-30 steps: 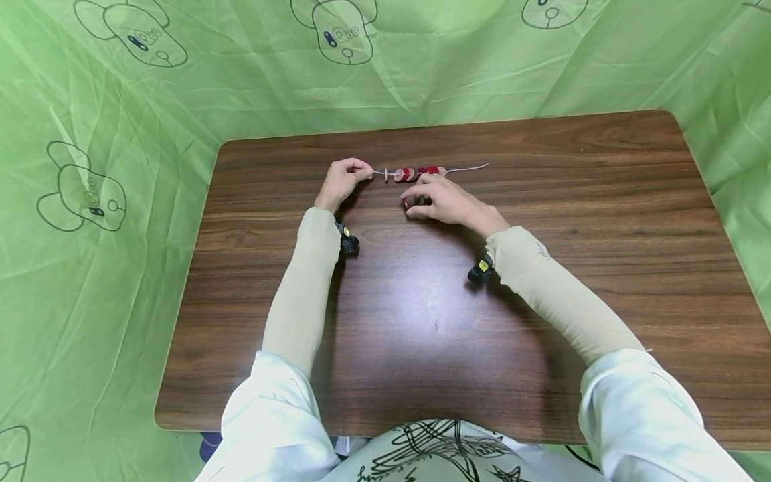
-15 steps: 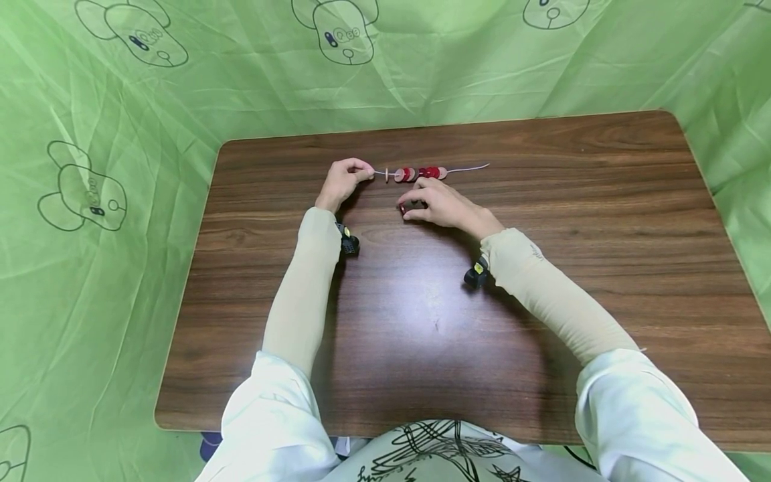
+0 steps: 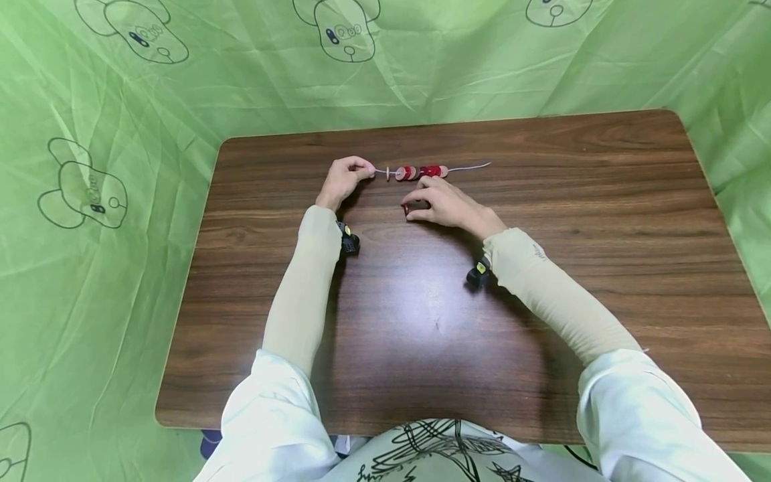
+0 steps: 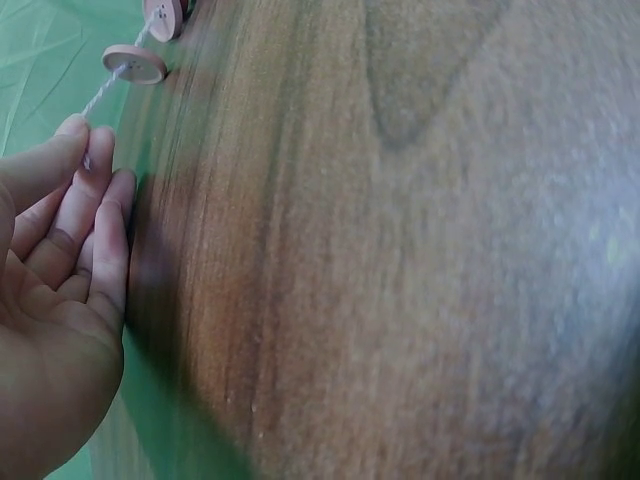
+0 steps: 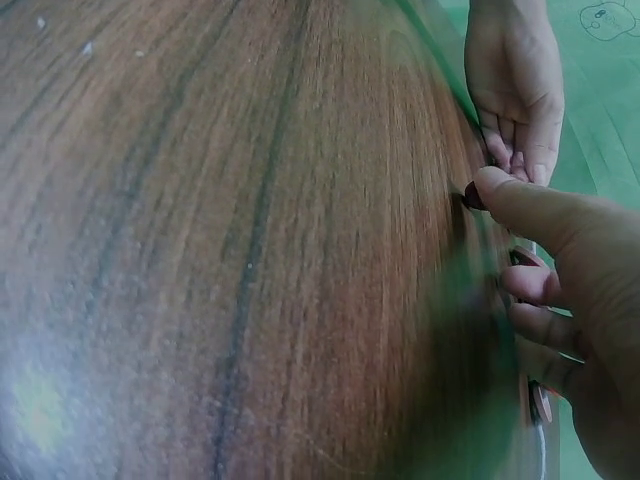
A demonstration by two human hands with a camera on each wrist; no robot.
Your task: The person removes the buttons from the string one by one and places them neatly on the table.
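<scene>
Head view: from afar, I saw the left hand (image 3: 345,182) pinching a thin white string (image 3: 470,167) through round red and pink buttons (image 3: 405,173); the right hand (image 3: 447,203), barely shifted, pinched a small dark-red disc (image 5: 472,196) nearby, apparently still unthreaded.

Readable text: none for certain | Green curtain (image 3: 446,84): short lettering on outlined cartoon heads (image 3: 345,41) — too blurred to spell out | Pale shirt front (image 3: 385,462): black script, star shape, words illegible | Right beige sleeve (image 3: 538,251): small dark marks — unreadable
</scene>
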